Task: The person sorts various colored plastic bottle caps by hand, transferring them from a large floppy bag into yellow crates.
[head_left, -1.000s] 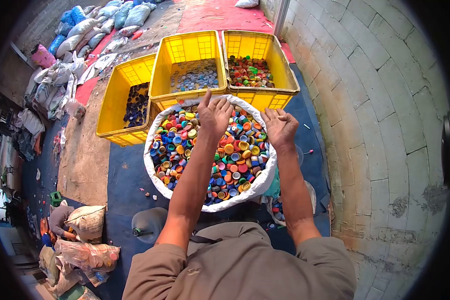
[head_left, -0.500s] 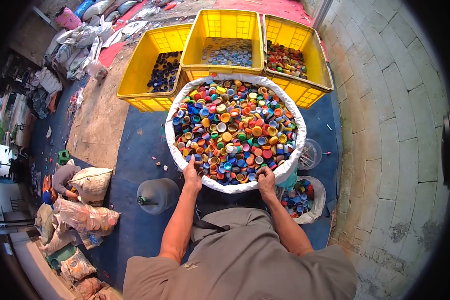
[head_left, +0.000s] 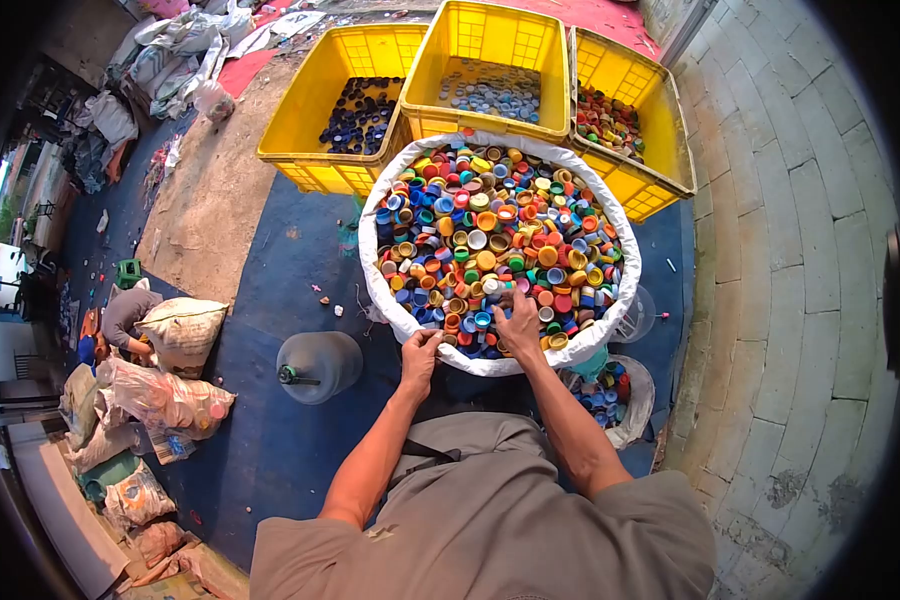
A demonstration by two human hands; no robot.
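Observation:
A round sack with a rolled white rim stands in front of me, heaped with bottle caps of many colours. My left hand is at the near left part of the rim, its fingers closed on the edge. Over the near part of the heap reaches my right hand, fingers apart and touching the caps. No cap shows clearly in its grasp. Some of the caps under its fingers are hidden.
Three yellow crates stand beyond the sack: left crate with dark caps, middle crate with pale caps, right crate with red and mixed caps. A large bottle stands left; a smaller sack of caps, right. Another person works among bags.
My right hand has moved from the near rim inward onto the caps, its fingers opening out. My left hand has drawn back to the rim. The whole view has shifted slightly.

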